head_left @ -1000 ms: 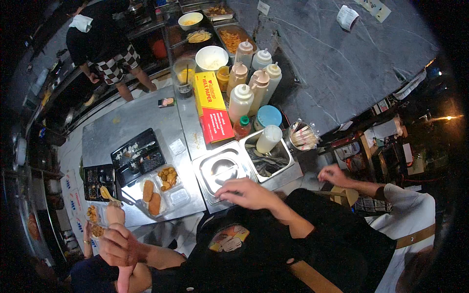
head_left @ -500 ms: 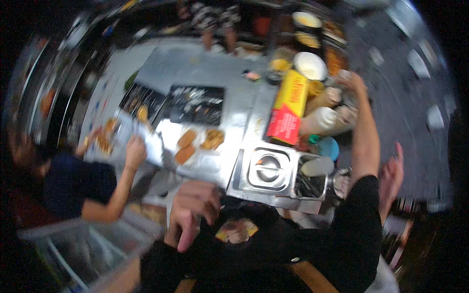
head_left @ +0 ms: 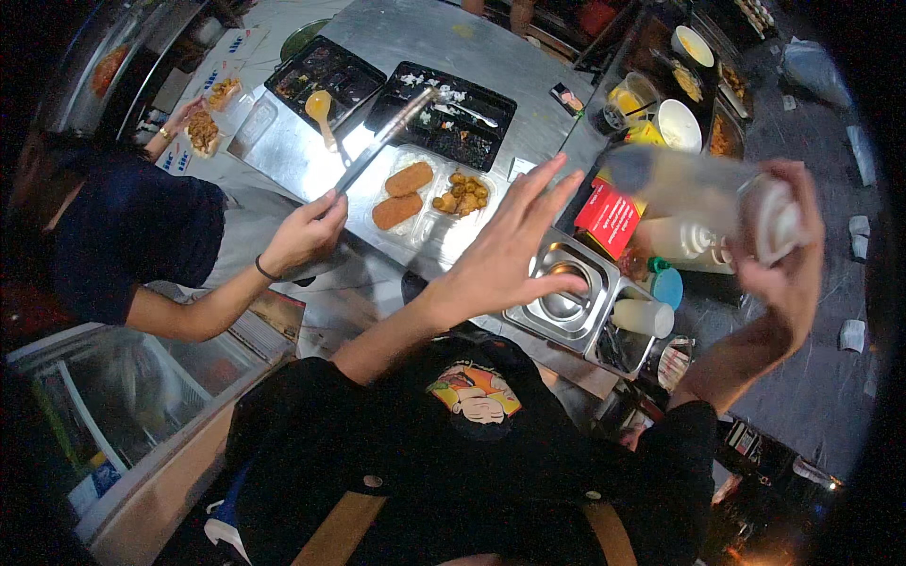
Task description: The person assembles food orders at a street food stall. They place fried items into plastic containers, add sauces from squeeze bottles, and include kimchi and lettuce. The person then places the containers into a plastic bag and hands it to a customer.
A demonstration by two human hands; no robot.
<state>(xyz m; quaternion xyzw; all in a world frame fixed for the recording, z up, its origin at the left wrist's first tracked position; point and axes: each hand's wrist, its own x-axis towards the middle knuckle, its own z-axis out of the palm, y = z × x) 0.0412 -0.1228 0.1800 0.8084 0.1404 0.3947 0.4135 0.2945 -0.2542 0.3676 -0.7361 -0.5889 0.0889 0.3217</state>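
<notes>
My right hand [head_left: 788,236] grips a translucent squeeze bottle [head_left: 694,193], tilted on its side and smeared by motion. Its far end reaches over the yellow and red box [head_left: 609,217]. My left hand [head_left: 505,245] is raised with fingers spread, holding nothing, between a food container and a lidded steel pan [head_left: 566,288]. That clear plastic container [head_left: 409,241] lies on the steel table, holding two breaded patties [head_left: 398,209] in one part and browned chunks [head_left: 460,195] in another. More squeeze bottles [head_left: 675,238] stand below the held one.
At left, a co-worker's hand [head_left: 307,231] holds long metal tongs [head_left: 387,141] over the table [head_left: 377,28]. Two black trays [head_left: 472,118] lie behind the container, one with a yellow ladle [head_left: 321,108]. White bowls [head_left: 679,127] and a blue-lidded jar [head_left: 665,288] stand at right.
My right hand has lifted a bottle from the group and brought it nearer, tilted. My left hand has moved forward and right, fingers spreading. The co-worker's tongs now extend over the table.
</notes>
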